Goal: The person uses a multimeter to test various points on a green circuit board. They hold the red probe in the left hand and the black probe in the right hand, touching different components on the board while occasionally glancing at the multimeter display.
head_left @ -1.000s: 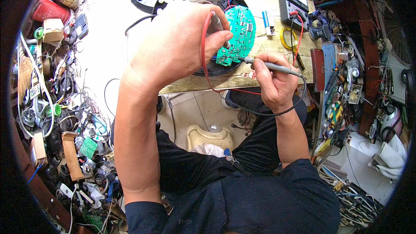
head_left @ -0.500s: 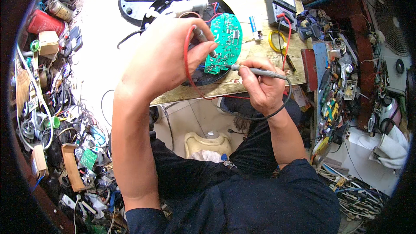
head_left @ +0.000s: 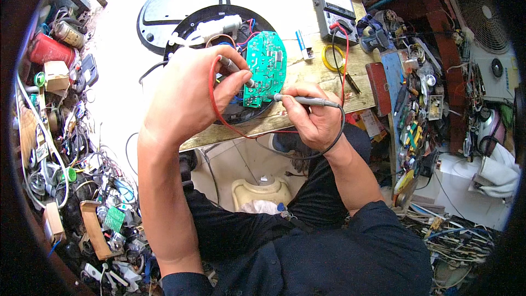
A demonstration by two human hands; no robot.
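Observation:
My left hand (head_left: 183, 90) is closed round a grey test probe (head_left: 233, 66) with a red lead, its tip at the lower left part of a green circuit board (head_left: 266, 55). In my right hand (head_left: 315, 123) a second grey test probe (head_left: 309, 101), on a black lead, points at the board's lower edge. Whether the tips touch the solder side cannot be made out. The board leans in a round black housing (head_left: 189, 24) with coloured wires and a white cylindrical part (head_left: 219, 27). My left hand covers part of the housing.
An analogue multimeter (head_left: 335, 1) lies at the back right of the wooden bench (head_left: 312, 77), near a yellow tape roll (head_left: 333, 58) and a small blue-white box (head_left: 303, 46). A round grey cover (head_left: 178, 3) lies behind the housing. Heaped parts and cables (head_left: 109, 186) crowd both sides.
The whole scene has shifted left and slightly down in the view near the bench. Both hands keep their probes at about the same places on the board.

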